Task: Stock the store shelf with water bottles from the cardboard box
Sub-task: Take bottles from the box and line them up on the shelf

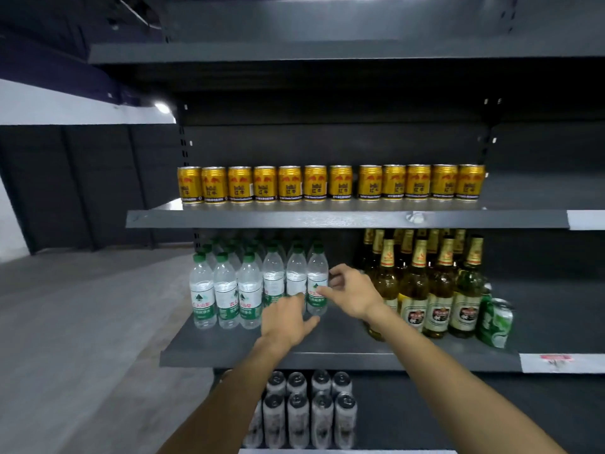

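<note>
Clear water bottles (226, 290) with green caps and green-white labels stand in rows on the left half of the dark middle shelf (327, 358). My left hand (286, 319) reaches to the front of the row, its fingers relaxed near the base of a bottle. My right hand (350, 293) is at the rightmost front bottle (317, 276), with thumb and fingers loosely spread beside its label and touching it. The cardboard box is not in view.
Gold cans (330, 183) line the shelf above. Amber beer bottles (435, 290) and green cans (496, 322) fill the right of the middle shelf. Dark-topped cans (304, 411) stand on the shelf below. Grey floor lies to the left.
</note>
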A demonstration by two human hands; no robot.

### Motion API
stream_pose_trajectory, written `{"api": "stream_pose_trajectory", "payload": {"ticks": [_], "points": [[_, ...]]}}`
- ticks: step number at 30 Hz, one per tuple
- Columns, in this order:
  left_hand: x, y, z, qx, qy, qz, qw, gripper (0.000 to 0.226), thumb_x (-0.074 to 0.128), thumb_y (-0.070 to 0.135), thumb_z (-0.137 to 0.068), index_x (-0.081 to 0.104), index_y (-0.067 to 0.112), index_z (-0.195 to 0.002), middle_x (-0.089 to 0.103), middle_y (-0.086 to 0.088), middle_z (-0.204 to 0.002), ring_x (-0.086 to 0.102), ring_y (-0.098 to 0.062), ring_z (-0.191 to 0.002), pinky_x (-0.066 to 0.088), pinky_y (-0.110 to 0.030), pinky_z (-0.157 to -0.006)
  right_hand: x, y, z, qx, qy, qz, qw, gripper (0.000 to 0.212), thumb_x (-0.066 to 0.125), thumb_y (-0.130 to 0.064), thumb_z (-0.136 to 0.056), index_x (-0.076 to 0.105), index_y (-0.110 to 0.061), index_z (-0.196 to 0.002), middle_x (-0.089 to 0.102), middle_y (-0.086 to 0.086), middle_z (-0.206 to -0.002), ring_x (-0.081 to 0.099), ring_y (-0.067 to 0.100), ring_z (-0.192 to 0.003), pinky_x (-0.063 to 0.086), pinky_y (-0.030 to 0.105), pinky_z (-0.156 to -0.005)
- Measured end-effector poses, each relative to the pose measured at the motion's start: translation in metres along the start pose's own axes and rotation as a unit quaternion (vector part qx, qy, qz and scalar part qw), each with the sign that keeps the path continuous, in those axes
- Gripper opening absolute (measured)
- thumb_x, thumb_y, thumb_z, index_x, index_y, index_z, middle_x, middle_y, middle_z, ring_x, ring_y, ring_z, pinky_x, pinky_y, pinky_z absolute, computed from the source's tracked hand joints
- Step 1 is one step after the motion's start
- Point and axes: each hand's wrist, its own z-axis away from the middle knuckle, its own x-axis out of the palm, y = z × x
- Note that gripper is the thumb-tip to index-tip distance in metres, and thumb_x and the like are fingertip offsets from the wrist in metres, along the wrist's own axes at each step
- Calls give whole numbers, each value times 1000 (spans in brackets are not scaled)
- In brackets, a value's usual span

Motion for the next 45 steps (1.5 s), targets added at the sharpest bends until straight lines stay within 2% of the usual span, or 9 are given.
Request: {"api": "stream_pose_trajectory", "payload": {"ticks": [11, 15, 19, 25, 30, 32, 35, 39, 45], "points": [[39, 137, 12, 0, -34, 62, 997, 39, 57, 61, -86, 54, 27, -106, 67, 5, -102, 62, -21, -101, 52, -36, -84, -101, 89, 41, 3, -23, -4, 1000, 58, 73, -44, -84, 53, -16, -131, 63, 0, -109, 62, 13, -99, 53, 31, -90], [75, 167, 38, -11, -48, 90, 995, 40, 59, 63, -83, 56, 29, -104, 68, 6, -98, 64, -21, -98, 53, -36, -81, -110, 122, 63, 10, -61, 2, 998, 54, 70, -46, -85, 53, -19, -128, 63, -5, -103, 63, 10, -94, 51, 21, -77], [103, 174, 60, -19, -76, 125, 989, 39, 59, 63, -85, 57, 29, -102, 69, 10, -89, 65, -16, -92, 55, -36, -75, -104, 145, 88, 12, -77, -6, 997, 50, 70, -42, -87, 53, -17, -126, 63, -1, -105, 63, 16, -100, 52, 28, -83], [153, 158, 92, -57, -84, 217, 971, 29, 67, 55, -82, 52, 30, -85, 59, 14, -71, 63, -11, -76, 48, -31, -63, -56, 189, 111, 23, -91, -23, 995, 52, 70, -40, -87, 51, -15, -128, 64, 1, -111, 63, 15, -101, 49, 23, -81], [221, 128, 128, -98, -110, 306, 941, 33, 65, 62, -81, 57, 32, -93, 62, 17, -88, 60, 3, -76, 47, -23, -64, 13, 242, 137, 48, -90, -3, 995, 57, 69, -45, -87, 49, -18, -134, 64, -1, -114, 62, 14, -100, 53, 33, -87], [257, 115, 150, -100, -126, 318, 934, 31, 66, 57, -84, 59, 31, -98, 63, 17, -96, 61, 0, -82, 52, -28, -73, 43, 265, 151, 57, -90, 8, 994, 57, 68, -44, -88, 49, -18, -135, 65, 0, -114, 62, 15, -101, 53, 35, -88], [310, 92, 183, -99, -147, 302, 937, 29, 66, 54, -86, 58, 30, -101, 65, 16, -96, 65, -9, -87, 55, -35, -77, 88, 299, 176, 72, -97, 7, 993, 58, 68, -45, -88, 48, -17, -135, 64, 0, -117, 62, 14, -102, 54, 33, -87], [373, 66, 223, -90, -175, 231, 953, 41, 66, 57, -84, 60, 29, -113, 65, 15, -94, 67, -9, -84, 56, -34, -76, 143, 344, 205, 106, -93, -9, 990, 62, 71, -51, -83, 50, -22, -133, 64, -4, -119, 61, 10, -104, 52, 28, -85], [463, 38, 274, -108, -164, 215, 957, 36, 71, 50, -80, 63, 26, -105, 65, 12, -96, 67, -13, -83, 54, -34, -70, 223, 415, 245, 142, -85, -3, 986, 57, 70, -58, -80, 52, -29, -125, 65, -12, -111, 62, 8, -102, 44, 20, -79]]}}
